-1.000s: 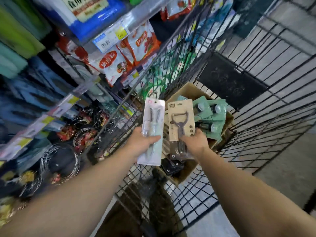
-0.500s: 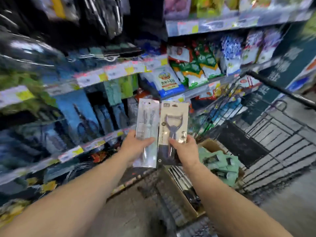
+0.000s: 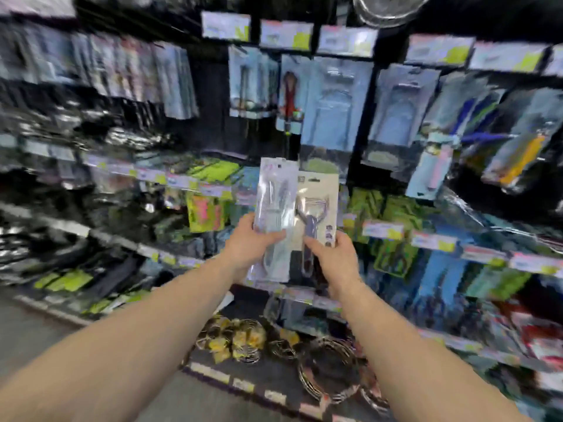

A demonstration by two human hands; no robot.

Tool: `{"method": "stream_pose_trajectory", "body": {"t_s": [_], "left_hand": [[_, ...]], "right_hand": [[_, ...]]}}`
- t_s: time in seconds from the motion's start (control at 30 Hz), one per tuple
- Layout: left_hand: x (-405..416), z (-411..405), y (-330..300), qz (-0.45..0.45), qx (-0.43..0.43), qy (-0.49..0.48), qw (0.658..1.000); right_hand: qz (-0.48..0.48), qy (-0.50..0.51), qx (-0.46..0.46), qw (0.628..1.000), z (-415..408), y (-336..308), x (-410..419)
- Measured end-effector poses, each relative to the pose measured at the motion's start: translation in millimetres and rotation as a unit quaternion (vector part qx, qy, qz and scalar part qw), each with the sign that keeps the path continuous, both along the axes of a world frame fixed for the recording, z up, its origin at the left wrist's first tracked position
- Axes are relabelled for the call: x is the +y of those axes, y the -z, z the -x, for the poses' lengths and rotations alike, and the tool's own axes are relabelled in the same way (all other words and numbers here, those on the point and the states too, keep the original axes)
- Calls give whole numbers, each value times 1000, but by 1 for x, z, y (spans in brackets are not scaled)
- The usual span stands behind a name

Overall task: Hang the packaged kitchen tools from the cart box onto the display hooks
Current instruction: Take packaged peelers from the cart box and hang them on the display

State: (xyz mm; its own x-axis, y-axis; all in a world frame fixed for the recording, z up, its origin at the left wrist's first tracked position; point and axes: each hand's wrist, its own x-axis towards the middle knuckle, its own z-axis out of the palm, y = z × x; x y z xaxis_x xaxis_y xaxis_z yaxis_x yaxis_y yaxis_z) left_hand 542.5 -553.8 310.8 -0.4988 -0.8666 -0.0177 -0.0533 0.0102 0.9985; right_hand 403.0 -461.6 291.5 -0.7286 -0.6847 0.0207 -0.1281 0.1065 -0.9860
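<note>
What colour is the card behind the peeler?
Beige, or light tan. The peeler's card, held by the right hand, shows in the head view.

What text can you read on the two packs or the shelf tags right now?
None legible; the frame is motion-blurred.
Clear pack, in left hand: top print smeared.
Beige peeler card, in right hand: small corner mark unreadable.
Shelf price tags: blurred.

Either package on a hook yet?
No. The left hand holds the clear package and the right hand holds the peeler card, both short of the display.
</note>
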Motion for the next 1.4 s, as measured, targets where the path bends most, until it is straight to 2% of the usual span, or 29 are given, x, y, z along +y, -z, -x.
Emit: {"method": "stream_pose_trajectory", "body": {"t_s": [0.13,0.3,0.5,0.67,0.87,1.0,1.27,1.4], "left_hand": [[-66,-88,-31,12,23,-71,997],[-122,-149,-60,17,48,-122,991],[-199,-174,-82,53,70,-173,981],[-297,-172,-88,55,93,-192,975],[-357,-181,-120,71,109,-215,968],[-407,-190,-132,105,116,-208,966],[-488,-204,-148,138,116,-109,977],[-509,-207,-148,143,149,-39,978]], "right_hand": [[47,-89,3,995,-70,-36,-85],[93,-126,14,988,-127,-68,-168],[123,-159,9,980,-152,-85,-261],[126,-162,14,979,-145,-105,-339],[141,-153,23,978,-140,-116,-407],[136,-137,38,980,-146,-111,-443],[121,-70,54,989,-169,-100,-497],[137,-40,36,989,-185,-98,-513]]}}
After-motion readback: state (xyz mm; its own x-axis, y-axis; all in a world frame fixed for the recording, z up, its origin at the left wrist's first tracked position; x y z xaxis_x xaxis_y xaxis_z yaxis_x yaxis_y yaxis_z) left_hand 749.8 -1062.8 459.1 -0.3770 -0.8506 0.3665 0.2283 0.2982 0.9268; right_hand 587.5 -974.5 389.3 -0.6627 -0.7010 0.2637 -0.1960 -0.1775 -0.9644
